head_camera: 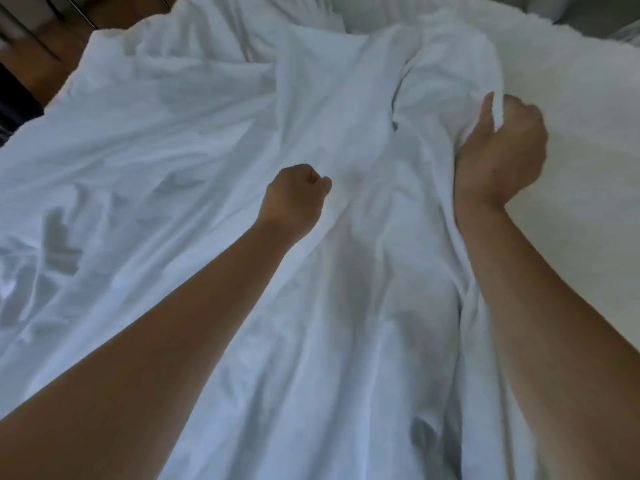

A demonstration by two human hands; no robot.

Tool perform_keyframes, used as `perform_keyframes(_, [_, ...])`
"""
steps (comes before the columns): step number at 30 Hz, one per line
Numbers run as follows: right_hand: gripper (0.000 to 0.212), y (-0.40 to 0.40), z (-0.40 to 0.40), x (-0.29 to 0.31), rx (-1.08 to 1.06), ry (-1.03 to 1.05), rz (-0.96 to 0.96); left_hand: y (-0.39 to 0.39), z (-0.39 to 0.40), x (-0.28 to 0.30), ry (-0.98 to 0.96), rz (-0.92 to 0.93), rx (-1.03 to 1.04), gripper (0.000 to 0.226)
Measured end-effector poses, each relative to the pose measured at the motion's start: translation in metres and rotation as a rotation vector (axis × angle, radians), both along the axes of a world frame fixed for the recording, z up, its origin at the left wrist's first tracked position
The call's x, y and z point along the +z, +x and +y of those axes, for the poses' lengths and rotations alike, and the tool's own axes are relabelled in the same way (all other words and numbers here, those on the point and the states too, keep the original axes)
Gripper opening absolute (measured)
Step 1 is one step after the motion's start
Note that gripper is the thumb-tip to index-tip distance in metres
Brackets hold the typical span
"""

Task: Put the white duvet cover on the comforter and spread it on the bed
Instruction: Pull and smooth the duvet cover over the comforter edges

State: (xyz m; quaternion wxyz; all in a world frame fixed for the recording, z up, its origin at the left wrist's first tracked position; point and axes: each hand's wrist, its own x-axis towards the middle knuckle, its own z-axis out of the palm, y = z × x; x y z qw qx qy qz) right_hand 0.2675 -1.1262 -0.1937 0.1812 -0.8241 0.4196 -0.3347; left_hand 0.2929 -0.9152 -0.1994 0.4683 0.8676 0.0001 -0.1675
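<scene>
The white duvet cover (pixel 166 140) lies crumpled over most of the bed, with deep folds running from the far middle toward me. My left hand (pixel 294 199) is a fist in the middle of the cloth and grips a fold of the cover. My right hand (pixel 502 150) is farther right and grips a raised bunch of the cover, with white fabric showing between thumb and fingers. The comforter (pixel 561 109) shows as a fluffier white surface to the right of that hand. How much of it sits inside the cover is hidden.
Wooden floor (pixel 45 60) shows past the bed's far left edge, with dark furniture legs on it. A white pillow (pixel 374 12) lies at the head of the bed, and a grey surface (pixel 588 12) is at the top right corner.
</scene>
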Motion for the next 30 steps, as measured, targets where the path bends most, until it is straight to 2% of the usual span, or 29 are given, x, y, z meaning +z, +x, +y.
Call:
perform_keyframes(1, [0.031,-0.004,0.003,-0.011,0.049,-0.067,0.015,-0.004,0.0,-0.008,0.11,-0.005,-0.066,0.023])
perform_keyframes(3, [0.027,-0.014,0.021,-0.043,0.29,-0.184,0.079,-0.018,0.002,-0.024,0.258,-0.035,-0.158,0.02])
perform_keyframes(6, [0.018,-0.029,0.065,-0.087,0.776,-0.219,0.457,-0.03,0.013,-0.054,0.415,-0.066,-0.265,0.044])
perform_keyframes(7, [0.019,-0.034,0.08,-0.098,0.871,-0.239,0.561,-0.032,0.018,-0.064,0.449,-0.054,-0.276,0.051])
perform_keyframes(8, [0.018,-0.039,0.092,-0.102,0.921,-0.285,0.576,-0.032,0.023,-0.072,0.454,-0.025,-0.265,0.054])
perform_keyframes(11, [0.019,-0.05,0.115,-0.102,0.96,-0.421,0.473,-0.034,0.036,-0.086,0.345,0.048,-0.076,0.051])
perform_keyframes(13, [0.027,-0.061,0.121,-0.117,1.001,-0.492,0.41,-0.038,0.039,-0.086,0.225,-0.044,0.045,0.048])
perform_keyframes(15, [0.031,-0.076,0.129,-0.134,1.107,-0.484,0.44,-0.039,0.029,-0.079,0.108,-0.105,0.078,0.052])
perform_keyframes(17, [0.023,-0.085,0.13,-0.141,1.189,-0.475,0.414,-0.031,0.014,-0.077,0.14,-0.077,0.01,0.061])
perform_keyframes(18, [0.021,-0.087,0.126,-0.138,1.208,-0.441,0.343,-0.024,0.006,-0.077,0.197,-0.035,-0.036,0.057])
perform_keyframes(20, [0.023,-0.081,0.113,-0.118,1.099,-0.377,0.094,-0.013,0.0,-0.081,0.298,0.038,-0.059,0.039])
perform_keyframes(22, [0.023,-0.061,0.092,-0.089,0.77,-0.273,-0.058,-0.011,0.005,-0.092,0.398,0.095,-0.055,0.028])
perform_keyframes(23, [0.039,-0.044,0.079,-0.083,0.57,-0.144,-0.019,-0.015,0.011,-0.099,0.433,0.137,-0.049,0.028])
perform_keyframes(24, [0.061,-0.024,0.068,-0.076,0.44,0.122,0.097,-0.019,0.016,-0.105,0.423,0.187,-0.029,0.028])
perform_keyframes(25, [0.081,-0.005,0.06,-0.073,0.369,0.479,0.188,-0.022,0.022,-0.111,0.371,0.231,0.011,0.03])
perform_keyframes(26, [0.09,0.013,0.058,-0.071,0.345,0.844,0.207,-0.023,0.026,-0.115,0.291,0.266,0.057,0.03])
perform_keyframes(27, [0.088,0.029,0.059,-0.073,0.371,1.121,0.18,-0.024,0.028,-0.118,0.225,0.285,0.097,0.029])
perform_keyframes(28, [0.079,0.044,0.063,-0.078,0.418,1.222,0.156,-0.024,0.03,-0.119,0.189,0.302,0.11,0.029])
perform_keyframes(30, [0.07,0.065,0.077,-0.09,0.539,1.105,0.174,-0.022,0.032,-0.124,0.176,0.32,0.084,0.033])
